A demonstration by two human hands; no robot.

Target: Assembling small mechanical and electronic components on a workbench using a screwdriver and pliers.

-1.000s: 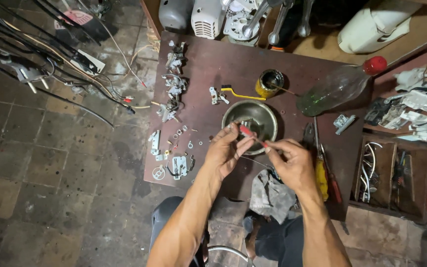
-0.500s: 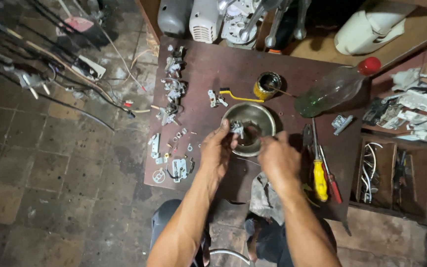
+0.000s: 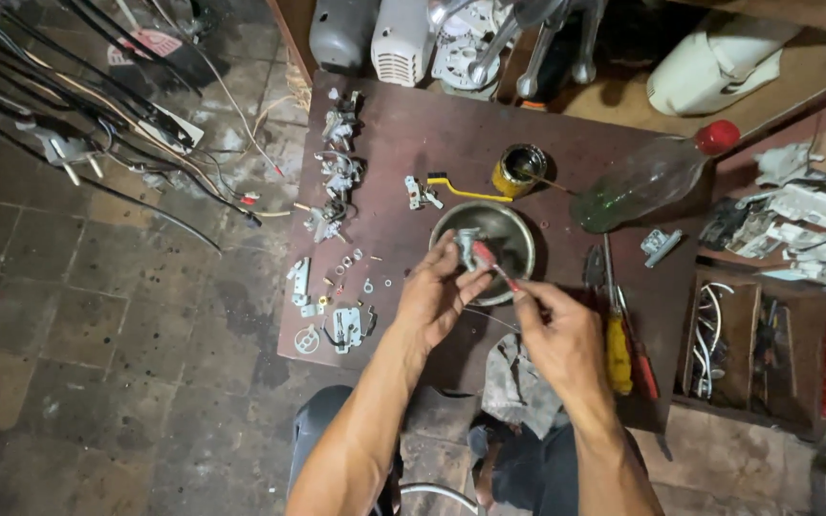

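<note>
Hard to make out in detail: small grey metal part (image 3: 466, 244), partly covered by fingertips, its shape unclear. Held above the round dented metal bowl (image 3: 516, 229) on the dark brown wooden table (image 3: 451, 124). Left hand (image 3: 437, 296) clamped on the part, thumb and forefingers pinching it from below and the side. Right hand (image 3: 558, 330) closed around a thin red-tipped brush (image 3: 491, 265), handle mostly hidden in the fist, red tip touching the part just beside the left fingertips. Near the bowl, a small yellow tin (image 3: 518, 170); further right, a clear plastic bottle with red cap (image 3: 652, 177). Yellow-handled screwdriver (image 3: 617, 339) just beside the right hand. Small metal pieces (image 3: 336, 287) scattered left.
</note>
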